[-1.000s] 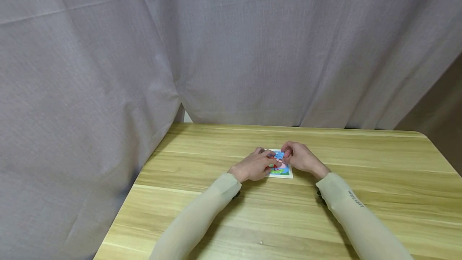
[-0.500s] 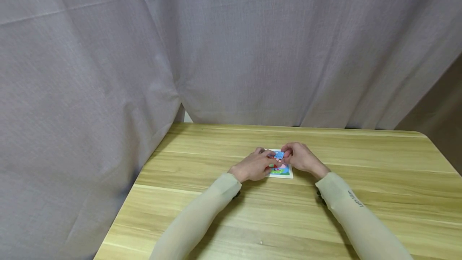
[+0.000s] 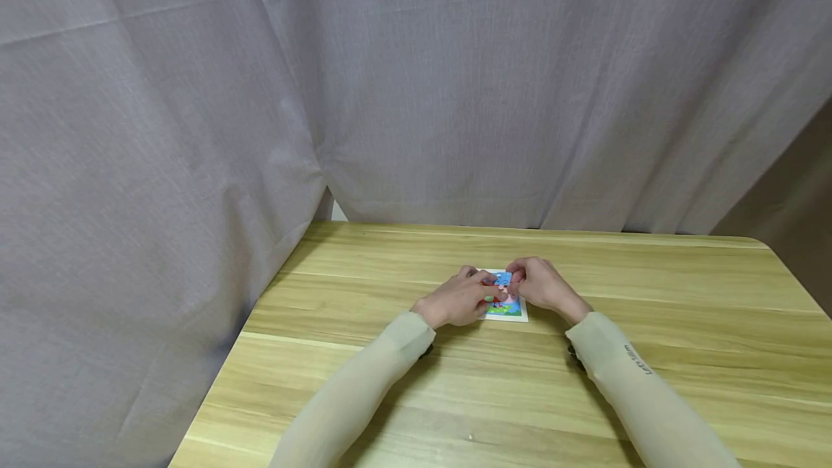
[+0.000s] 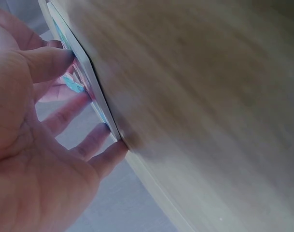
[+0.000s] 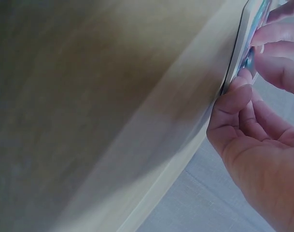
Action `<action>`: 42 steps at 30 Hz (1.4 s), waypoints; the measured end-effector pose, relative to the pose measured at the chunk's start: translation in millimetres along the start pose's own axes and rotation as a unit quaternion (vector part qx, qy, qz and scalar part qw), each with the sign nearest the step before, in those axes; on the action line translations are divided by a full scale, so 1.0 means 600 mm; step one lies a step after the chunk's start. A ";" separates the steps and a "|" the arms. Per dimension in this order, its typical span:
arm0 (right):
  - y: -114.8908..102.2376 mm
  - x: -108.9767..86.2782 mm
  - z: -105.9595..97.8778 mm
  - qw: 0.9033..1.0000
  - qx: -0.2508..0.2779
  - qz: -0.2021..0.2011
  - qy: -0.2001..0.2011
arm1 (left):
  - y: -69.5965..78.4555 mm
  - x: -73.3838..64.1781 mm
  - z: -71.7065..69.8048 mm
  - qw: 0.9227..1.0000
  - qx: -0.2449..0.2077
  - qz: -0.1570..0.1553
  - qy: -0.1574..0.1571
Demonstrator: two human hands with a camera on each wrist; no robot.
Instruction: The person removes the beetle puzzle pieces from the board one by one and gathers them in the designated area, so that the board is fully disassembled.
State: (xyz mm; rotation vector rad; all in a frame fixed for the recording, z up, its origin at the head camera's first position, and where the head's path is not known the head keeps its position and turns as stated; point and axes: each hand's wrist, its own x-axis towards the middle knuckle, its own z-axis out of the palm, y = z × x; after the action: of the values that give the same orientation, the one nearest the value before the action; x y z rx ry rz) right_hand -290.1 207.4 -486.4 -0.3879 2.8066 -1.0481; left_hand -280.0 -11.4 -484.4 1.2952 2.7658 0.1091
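A small jigsaw puzzle board (image 3: pixel 516 318) with a white border and a bright cartoon picture lies flat on the table. My left hand (image 3: pixel 457 300) rests on its left side, fingers spread; in the left wrist view the fingertips (image 4: pixel 99 129) touch its face and rim. My right hand (image 3: pixel 547 284) pinches a blue puzzle piece (image 3: pixel 503 278) at the board's upper right. The left wrist view shows the puzzle piece (image 4: pixel 73 83) tilted up from the board's face. My fingers hide much of the picture.
The wooden table (image 3: pixel 520 388) extends around the board on all sides. A grey curtain (image 3: pixel 442 92) hangs behind its far edge and along the left. A tiny pale speck (image 3: pixel 471 437) lies near the front.
My right hand and the blue puzzle piece have shifted very slightly, and the right forearm a little to the left. My left hand stays in place on the board.
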 end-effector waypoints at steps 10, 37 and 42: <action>-0.005 0.000 0.002 1.000 0.002 0.018 0.007 | 0.000 0.002 0.001 1.000 0.000 0.006 0.003; 0.026 -0.043 -0.030 0.998 0.019 0.019 0.051 | -0.009 -0.008 0.003 0.992 -0.101 -0.077 -0.005; 0.037 -0.054 -0.039 0.998 0.018 0.013 0.060 | -0.012 -0.011 0.001 0.990 -0.099 -0.101 -0.005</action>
State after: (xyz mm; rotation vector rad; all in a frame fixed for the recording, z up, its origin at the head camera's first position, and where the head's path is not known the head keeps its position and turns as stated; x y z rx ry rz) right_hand -268.0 247.2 -482.9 -0.2941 2.8831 -1.1526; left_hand -281.2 -20.8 -485.2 0.9604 2.7738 0.3512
